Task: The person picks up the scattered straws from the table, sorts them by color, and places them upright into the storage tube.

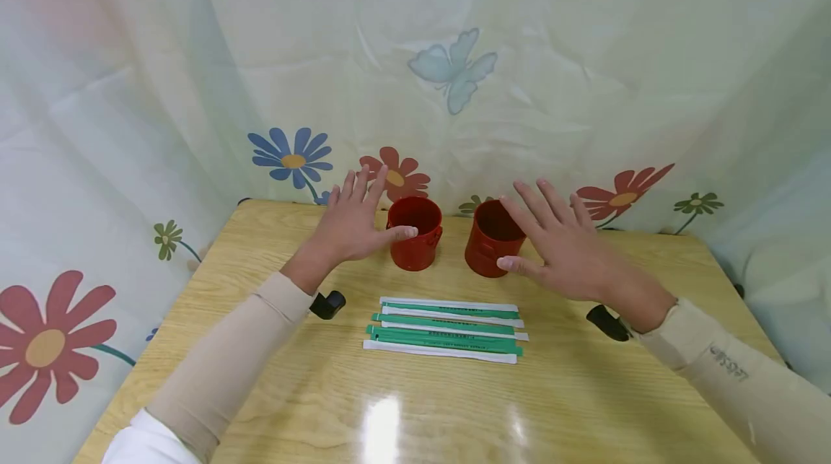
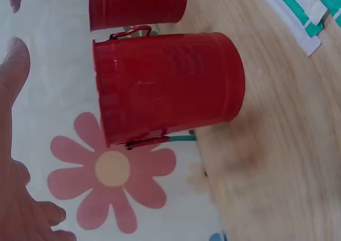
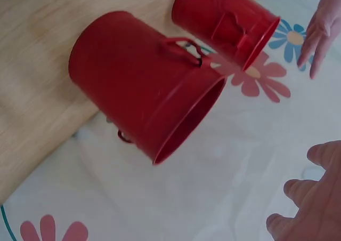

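Observation:
Two red metal buckets with small side handles stand upright near the back of the wooden table. Beside the left bucket (image 1: 413, 253) my left hand (image 1: 353, 228) hovers with fingers spread, its thumb overlapping the bucket in the head view. My right hand (image 1: 566, 251) is spread over the right side of the right bucket (image 1: 483, 253), thumb in front of it, holding nothing. In the left wrist view the near bucket (image 2: 170, 86) lies apart from the fingers. In front of the buckets, several slim green-and-white paper-wrapped packets (image 1: 448, 330) lie side by side.
The pale wooden table (image 1: 292, 392) ends at a hanging cloth (image 1: 552, 89) printed with flowers and a butterfly, close behind the buckets. A black wrist mount (image 1: 327, 304) sits under the left wrist, another black mount (image 1: 608, 323) under the right.

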Motion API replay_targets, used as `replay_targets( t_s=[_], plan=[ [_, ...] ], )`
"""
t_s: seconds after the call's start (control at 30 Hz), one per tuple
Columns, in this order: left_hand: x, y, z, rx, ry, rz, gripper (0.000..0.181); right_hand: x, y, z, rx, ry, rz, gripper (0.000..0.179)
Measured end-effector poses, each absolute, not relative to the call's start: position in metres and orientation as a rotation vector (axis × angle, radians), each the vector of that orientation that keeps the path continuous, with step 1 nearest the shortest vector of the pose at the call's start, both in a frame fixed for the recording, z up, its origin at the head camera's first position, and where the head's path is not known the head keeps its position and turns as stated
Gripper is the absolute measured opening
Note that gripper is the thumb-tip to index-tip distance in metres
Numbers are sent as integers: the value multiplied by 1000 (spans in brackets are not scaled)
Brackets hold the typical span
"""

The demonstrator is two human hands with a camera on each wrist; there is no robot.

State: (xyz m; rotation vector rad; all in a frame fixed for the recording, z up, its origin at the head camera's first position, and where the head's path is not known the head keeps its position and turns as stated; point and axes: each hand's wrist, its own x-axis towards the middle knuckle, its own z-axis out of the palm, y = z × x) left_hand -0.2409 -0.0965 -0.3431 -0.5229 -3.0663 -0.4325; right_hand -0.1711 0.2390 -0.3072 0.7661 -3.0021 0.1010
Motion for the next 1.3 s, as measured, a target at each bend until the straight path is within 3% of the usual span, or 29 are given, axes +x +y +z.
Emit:
replay_targets(
  t_s=[0.43,0.6,1.0,1.3],
  plan=[
    [-238,-90,-377,-528,-2968,-1059,130,-157,227,-327,888,-2946,163,87],
    [-244,-84,-386,-540,-2813,-1267,131,-157,225,-329,902,-2916,224,87],
    [-254,-65,-396,-495,-2600,-1372,111,-147,220,-346,927,-2893,295,84],
    [-256,-61,-399,-489,-2559,-1466,107,-141,215,-363,947,-2914,378,81]
  ],
)
